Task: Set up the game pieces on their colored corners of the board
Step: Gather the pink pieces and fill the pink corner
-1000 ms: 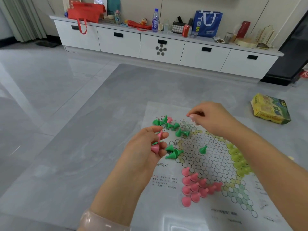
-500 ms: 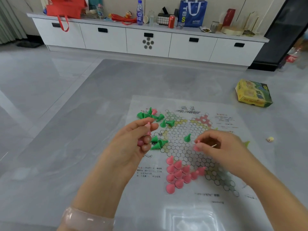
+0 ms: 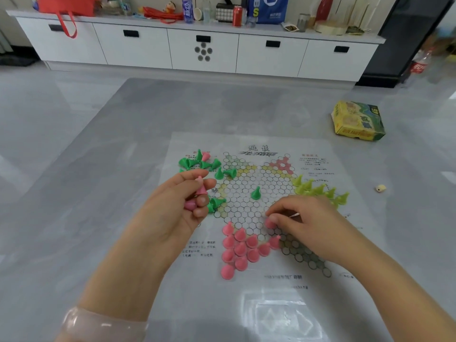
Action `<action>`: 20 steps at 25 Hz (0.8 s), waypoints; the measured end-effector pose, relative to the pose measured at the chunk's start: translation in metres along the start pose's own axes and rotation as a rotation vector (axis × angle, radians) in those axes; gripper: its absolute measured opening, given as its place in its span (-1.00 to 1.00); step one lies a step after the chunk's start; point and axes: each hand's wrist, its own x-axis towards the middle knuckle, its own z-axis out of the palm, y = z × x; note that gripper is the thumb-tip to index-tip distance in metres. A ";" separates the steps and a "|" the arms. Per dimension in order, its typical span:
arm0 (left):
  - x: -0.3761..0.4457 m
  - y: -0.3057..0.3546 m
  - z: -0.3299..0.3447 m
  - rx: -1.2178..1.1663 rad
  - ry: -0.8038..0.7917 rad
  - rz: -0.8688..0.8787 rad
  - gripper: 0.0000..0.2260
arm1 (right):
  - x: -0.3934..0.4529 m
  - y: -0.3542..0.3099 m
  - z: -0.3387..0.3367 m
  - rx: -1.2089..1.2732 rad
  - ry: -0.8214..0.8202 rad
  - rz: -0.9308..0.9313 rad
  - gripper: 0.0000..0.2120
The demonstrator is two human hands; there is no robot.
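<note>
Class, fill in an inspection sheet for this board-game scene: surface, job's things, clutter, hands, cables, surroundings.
Surface: grey table, paper board flat on it.
Job's things: pink pieces grouped at near corner; green pieces scattered far left; yellow-green pieces at right.
Clutter: yellow box.
Hands: left hand holds pink pieces; right hand pinches one pink piece at the board.
Cables: nothing seen.
Surroundings: white cabinet, cluttered top.

The right hand [image 3: 303,220] pinched a pink piece [image 3: 270,223] onto the board [image 3: 320,243] while the left hand [image 3: 177,208] gripped spare pink pieces [image 3: 201,190].
</note>
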 end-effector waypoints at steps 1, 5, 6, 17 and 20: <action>0.000 -0.001 0.001 0.002 0.000 -0.003 -0.80 | -0.001 -0.001 0.000 0.006 0.004 0.006 -0.91; 0.000 -0.001 0.001 0.005 0.002 0.000 -0.80 | -0.002 -0.001 -0.001 0.011 0.029 0.038 -0.88; 0.000 -0.001 0.001 0.007 0.003 0.001 -0.80 | -0.002 -0.001 -0.001 -0.005 0.035 0.045 -0.86; 0.000 -0.002 0.001 0.024 0.006 -0.005 -0.82 | -0.004 -0.010 0.002 0.078 -0.111 0.067 -0.85; 0.000 -0.002 0.002 0.021 0.000 -0.004 -0.81 | -0.005 -0.011 0.001 0.076 -0.120 0.073 -0.85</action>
